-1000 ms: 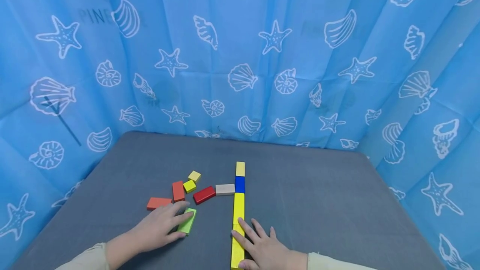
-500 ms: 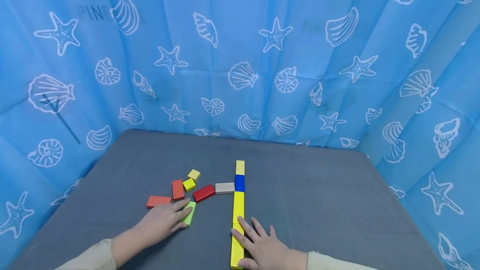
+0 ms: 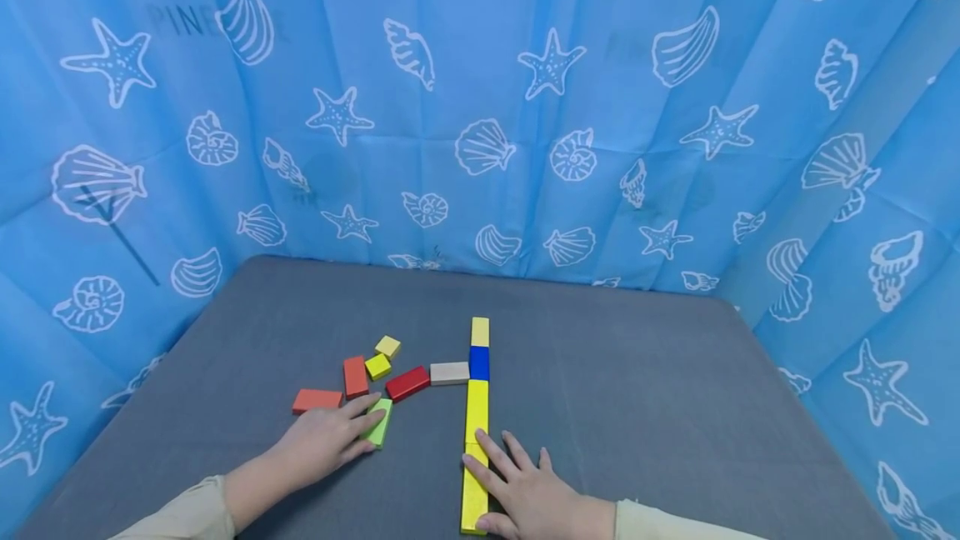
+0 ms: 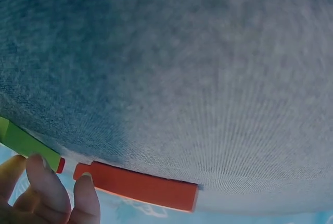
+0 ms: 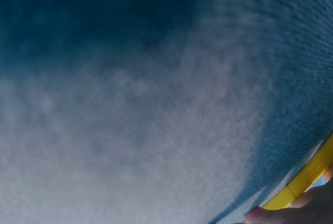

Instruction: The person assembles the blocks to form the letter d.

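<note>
The green block (image 3: 383, 425) lies on the table (image 3: 637, 407) under the fingers of your left hand (image 3: 324, 440), which is relaxed, fingers extended, touching the block without closing around it. Relative to this block, locate the red block (image 3: 408, 384) at 1 o'clock and an orange block (image 3: 356, 378) at 11. Two yellow blocks (image 3: 472, 443), end to end, lie at 3. At 4, your right hand (image 3: 528, 492) is spread, fingers resting on the yellow pair, gripping nothing.
</note>
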A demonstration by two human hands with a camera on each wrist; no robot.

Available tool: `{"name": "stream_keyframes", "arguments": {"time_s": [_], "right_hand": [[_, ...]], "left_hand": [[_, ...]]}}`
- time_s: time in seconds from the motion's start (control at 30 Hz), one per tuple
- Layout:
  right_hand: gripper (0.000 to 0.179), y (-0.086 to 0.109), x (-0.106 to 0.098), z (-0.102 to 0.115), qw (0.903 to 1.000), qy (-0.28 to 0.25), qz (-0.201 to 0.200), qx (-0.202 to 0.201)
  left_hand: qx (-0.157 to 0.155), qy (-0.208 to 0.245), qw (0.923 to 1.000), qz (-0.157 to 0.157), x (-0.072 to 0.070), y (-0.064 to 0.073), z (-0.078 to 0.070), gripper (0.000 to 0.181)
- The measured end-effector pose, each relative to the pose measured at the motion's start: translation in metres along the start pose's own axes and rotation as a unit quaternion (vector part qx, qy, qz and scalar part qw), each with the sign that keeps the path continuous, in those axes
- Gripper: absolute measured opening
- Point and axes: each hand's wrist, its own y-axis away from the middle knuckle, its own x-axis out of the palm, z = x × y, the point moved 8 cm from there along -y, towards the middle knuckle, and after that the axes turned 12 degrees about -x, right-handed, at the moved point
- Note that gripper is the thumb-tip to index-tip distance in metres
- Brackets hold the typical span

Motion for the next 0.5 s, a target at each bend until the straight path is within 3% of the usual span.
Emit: {"name": "stream_keyframes", "arguments": {"time_s": [0.23,0.5], "right_hand": [[0.071,0.0,0.0,-0.001,1.0,-0.002,-0.004,-0.004],[0.07,0.0,0.0,0.0,1.0,0.002,-0.002,-0.003]], "left_hand": [[-0.016,0.005,0.9996,-0.021,-0.008,0.006,0.01,0.051],[-0.046,-0.018,0.9975,-0.049,-0.019,0.018,0.051,0.054]]}}
